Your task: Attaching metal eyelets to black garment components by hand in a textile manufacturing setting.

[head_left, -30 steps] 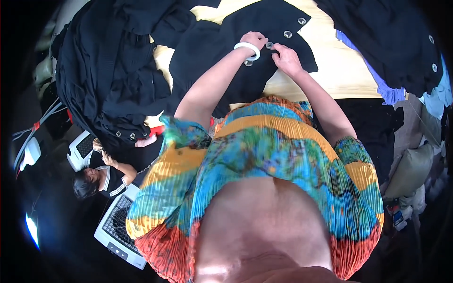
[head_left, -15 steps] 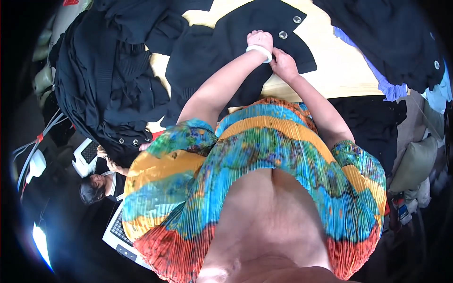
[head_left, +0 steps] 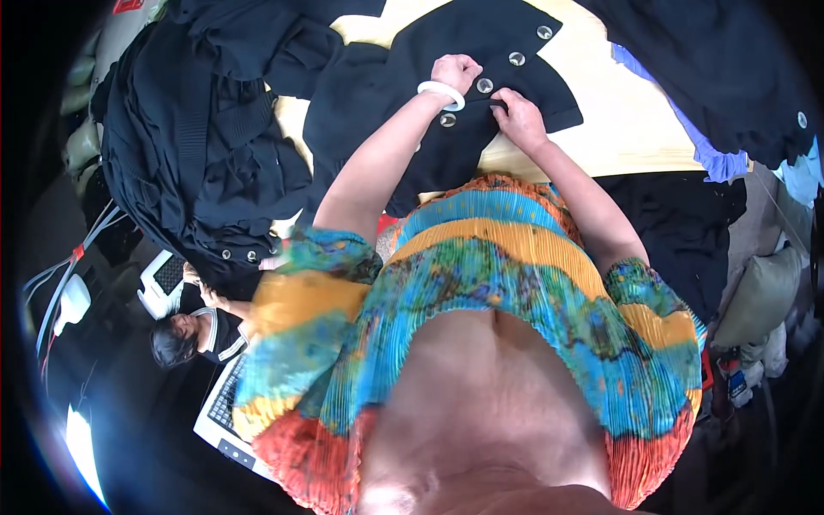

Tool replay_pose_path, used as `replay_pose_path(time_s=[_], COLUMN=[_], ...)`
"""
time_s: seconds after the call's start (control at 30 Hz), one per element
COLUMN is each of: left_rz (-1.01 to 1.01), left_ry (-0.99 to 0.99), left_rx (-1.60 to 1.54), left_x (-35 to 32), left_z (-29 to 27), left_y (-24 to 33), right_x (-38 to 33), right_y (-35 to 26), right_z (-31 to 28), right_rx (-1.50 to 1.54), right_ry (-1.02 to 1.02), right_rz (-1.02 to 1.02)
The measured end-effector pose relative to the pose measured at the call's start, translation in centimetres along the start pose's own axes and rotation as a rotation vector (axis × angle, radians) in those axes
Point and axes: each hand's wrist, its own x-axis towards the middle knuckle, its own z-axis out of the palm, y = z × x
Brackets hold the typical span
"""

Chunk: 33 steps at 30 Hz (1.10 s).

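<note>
A black knit garment lies spread on the pale tabletop, with a row of round, shiny buttons running diagonally along its front. My left hand, with a white bangle at the wrist, is curled closed over the garment beside one button; what its fingertips hold, if anything, is hidden. Lower and to the right, my right hand pinches a narrow black edge of the same garment between thumb and finger. Another button shows just below the bangle.
A heap of black garments covers the table's left side. More black clothing lies at the right, over a lilac cloth. Pale wooden tabletop shows between. At lower left another person sits near white sewing machines.
My left hand has moved left, away from my right hand, uncovering more buttons. The right hand has shifted slightly down and keeps its pinch on the edge.
</note>
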Motion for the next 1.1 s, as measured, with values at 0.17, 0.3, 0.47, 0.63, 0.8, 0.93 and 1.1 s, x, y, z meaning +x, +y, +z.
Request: replay_pose_path(time_s=[0.17, 0.3, 0.47, 0.63, 0.8, 0.93, 1.1], left_rz=[-0.11, -0.211, -0.277, -0.378, -0.064, -0.126, -0.107], left_ry=[0.02, 0.067, 0.616, 0.366, -0.087, -0.169, -0.137], left_rx=[-0.289, -0.538, -0.795, -0.451, 0.186, 0.305, 0.272], left_x=[-0.2, 0.2, 0.6, -0.1, -1.1, -0.4, 0.2], left_z=[-0.7, -2.3, -6.2, -6.8, -1.3, -0.1, 0.7], left_y=[-0.4, -1.1, -2.0, -1.5, -0.4, 1.6, 0.8], right_x=[-0.2, -0.4, -0.5, -0.6, 0.5, 1.9, 2.4], right_y=[-0.2, -0.4, -0.4, -0.5, -1.5, -1.9, -2.1], right_z=[0.0, -0.2, -0.3, -0.2, -0.6, -1.0, -0.6], right_rx=[0.001, 0.015, 0.029, 0.027, 0.065, -0.084, -0.094], right_ry=[0.002, -0.006, -0.022, 0.015, -0.015, -0.095, -0.075], right_rz=[-0.001, 0.025, -0.025, -0.077, 0.0, 0.102, 0.194])
